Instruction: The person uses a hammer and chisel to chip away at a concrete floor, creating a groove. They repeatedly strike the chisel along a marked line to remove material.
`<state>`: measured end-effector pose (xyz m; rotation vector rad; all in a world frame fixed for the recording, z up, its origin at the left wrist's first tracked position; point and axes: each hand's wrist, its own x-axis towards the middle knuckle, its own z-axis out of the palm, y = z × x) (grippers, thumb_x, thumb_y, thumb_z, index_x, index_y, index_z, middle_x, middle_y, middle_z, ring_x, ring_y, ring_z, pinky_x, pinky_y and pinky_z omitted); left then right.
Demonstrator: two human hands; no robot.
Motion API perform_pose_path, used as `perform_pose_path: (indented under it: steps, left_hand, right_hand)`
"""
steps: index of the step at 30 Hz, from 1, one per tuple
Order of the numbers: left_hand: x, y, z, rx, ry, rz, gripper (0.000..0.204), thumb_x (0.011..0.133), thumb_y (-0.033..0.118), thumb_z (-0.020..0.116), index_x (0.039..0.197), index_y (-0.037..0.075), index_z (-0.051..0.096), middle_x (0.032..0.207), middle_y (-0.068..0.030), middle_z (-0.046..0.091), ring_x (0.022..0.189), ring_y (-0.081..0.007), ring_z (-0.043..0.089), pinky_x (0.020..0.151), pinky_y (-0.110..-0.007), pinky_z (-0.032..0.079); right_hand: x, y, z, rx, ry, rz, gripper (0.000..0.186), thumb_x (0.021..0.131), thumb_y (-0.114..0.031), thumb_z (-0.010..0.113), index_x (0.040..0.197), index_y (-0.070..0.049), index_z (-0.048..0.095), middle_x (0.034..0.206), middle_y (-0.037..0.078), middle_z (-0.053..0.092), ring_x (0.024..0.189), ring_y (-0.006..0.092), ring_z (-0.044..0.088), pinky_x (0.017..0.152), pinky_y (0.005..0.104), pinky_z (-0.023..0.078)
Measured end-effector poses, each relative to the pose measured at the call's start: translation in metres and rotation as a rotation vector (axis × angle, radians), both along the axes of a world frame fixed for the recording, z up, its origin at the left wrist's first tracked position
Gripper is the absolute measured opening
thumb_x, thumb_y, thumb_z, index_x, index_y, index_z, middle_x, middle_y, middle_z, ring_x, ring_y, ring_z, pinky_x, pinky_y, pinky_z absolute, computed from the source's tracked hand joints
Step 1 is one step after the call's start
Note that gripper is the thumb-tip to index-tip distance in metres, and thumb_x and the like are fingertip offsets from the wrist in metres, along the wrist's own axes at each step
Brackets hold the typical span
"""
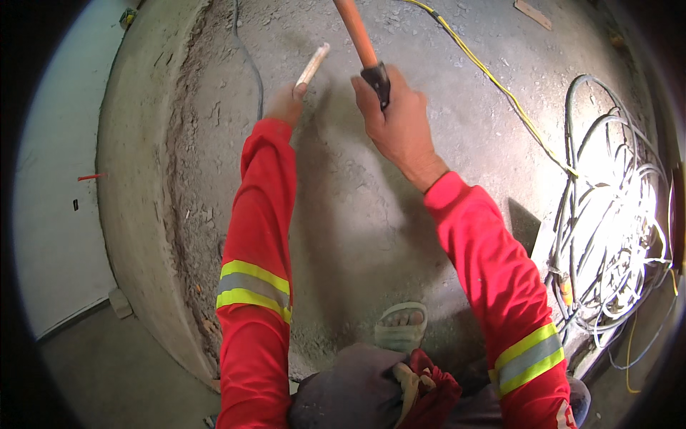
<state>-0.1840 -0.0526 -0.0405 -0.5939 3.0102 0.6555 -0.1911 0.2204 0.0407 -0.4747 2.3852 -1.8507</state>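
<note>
My right hand (399, 121) is closed round the black grip of a tool with an orange shaft (355, 32). The shaft runs out of the picture at the top, so its far end is hidden. To the left, my left hand (287, 104), a little blurred, grips a short pale stick (312, 64) that points up and to the right. Its material is hard to make out. Both hands are held out over the rough grey floor, apart from each other.
A tangle of cables (607, 236) lies in bright light at the right. A yellow cable (493, 75) and a dark cable (248, 61) cross the floor. Crumbled rubble (187, 179) lines a ledge on the left. My sandalled foot (401, 325) stands below. A flat wooden piece (533, 14) lies far right.
</note>
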Motion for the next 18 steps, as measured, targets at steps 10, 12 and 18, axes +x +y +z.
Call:
perform_pose_path:
  steps: [10, 12, 18]
  left_hand:
    - [0.002, 0.014, -0.008, 0.009, -0.013, -0.01, 0.044, 0.096, 0.041, 0.037, 0.098, 0.002, 0.055, 0.094, -0.0273, 0.06, 0.092, -0.0451, 0.056, 0.079, -0.049, 0.041]
    - [0.004, 0.015, -0.001, 0.004, -0.079, 0.009, 0.044, 0.096, 0.042, 0.037, 0.1, 0.002, 0.055, 0.097, -0.0272, 0.06, 0.094, -0.0456, 0.055, 0.079, -0.049, 0.041]
    - [-0.002, 0.025, 0.017, -0.122, -0.171, 0.016, 0.045, 0.095, 0.044, 0.038, 0.107, 0.005, 0.055, 0.102, -0.0251, 0.061, 0.099, -0.0438, 0.057, 0.081, -0.051, 0.042]
  right_hand:
    - [-0.01, 0.019, -0.008, 0.274, -0.155, 0.081, 0.038, 0.087, -0.032, 0.056, 0.092, 0.006, 0.058, 0.075, 0.028, 0.061, 0.07, 0.0453, 0.061, 0.064, 0.0487, 0.049]
    - [-0.005, 0.02, 0.004, 0.136, -0.103, 0.022, 0.038, 0.087, -0.032, 0.055, 0.091, 0.006, 0.058, 0.075, 0.028, 0.061, 0.07, 0.0452, 0.061, 0.064, 0.0482, 0.049]
    - [0.004, 0.001, -0.031, 0.026, -0.033, -0.103, 0.038, 0.088, -0.033, 0.055, 0.084, 0.005, 0.056, 0.065, 0.025, 0.059, 0.063, 0.0435, 0.06, 0.06, 0.0458, 0.047]
